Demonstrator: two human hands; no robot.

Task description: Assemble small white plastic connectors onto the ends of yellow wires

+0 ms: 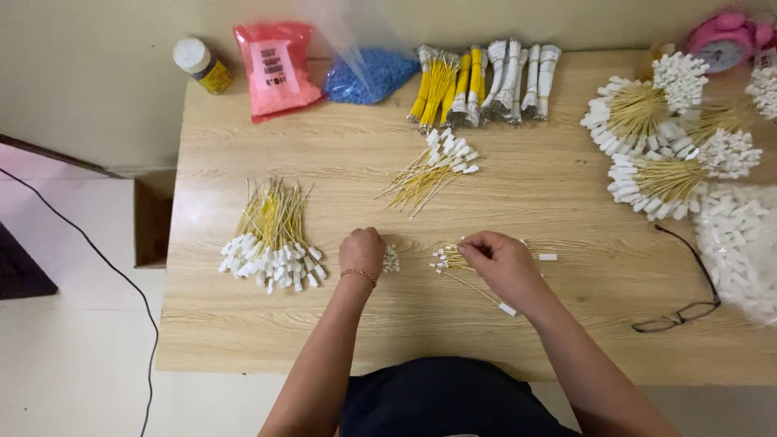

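Observation:
My left hand [362, 251] rests on the wooden table [550, 186] with its fingers curled beside a small heap of white connectors [392, 259]. My right hand [500, 257] is closed on a few yellow wires with white connectors [450, 259] lying near the table's front middle. One wire [486, 296] sticks out under my right wrist. A loose pile of yellow wires with white ends [271, 239] lies to the left of my left hand. Another loose bunch of wires [433, 170] lies further back in the middle.
At the back stand a small white-capped bottle [202, 66], a pink bag [275, 69], a bag of blue parts [368, 74] and tied wire bundles [481, 85]. Fanned wire bundles [664, 133] and a bag of white connectors [740, 243] fill the right. Spectacles [688, 307] lie front right.

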